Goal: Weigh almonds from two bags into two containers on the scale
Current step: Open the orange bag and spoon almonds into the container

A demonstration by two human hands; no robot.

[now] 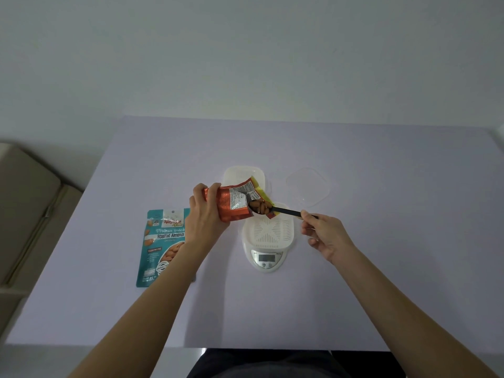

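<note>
Pale lilac surface (354, 296), with the scale (266, 259) in the middle and a white container (270, 230) on it. My left hand (204, 214) wraps its fingers (211, 188) round the orange bag (234, 204), tilted just above the container. My right hand (326, 233) pinches a black spoon (286, 212) loaded with almonds (260, 206) at the bag's mouth. I'd draw it out level, then tip low. Left of the scale, a teal bag (161, 246) reads "Roasted Almonds".

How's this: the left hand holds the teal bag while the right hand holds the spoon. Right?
No. The head view shows the left hand holding the orange bag; the teal bag lies on the table. The right hand holds the spoon.
</note>
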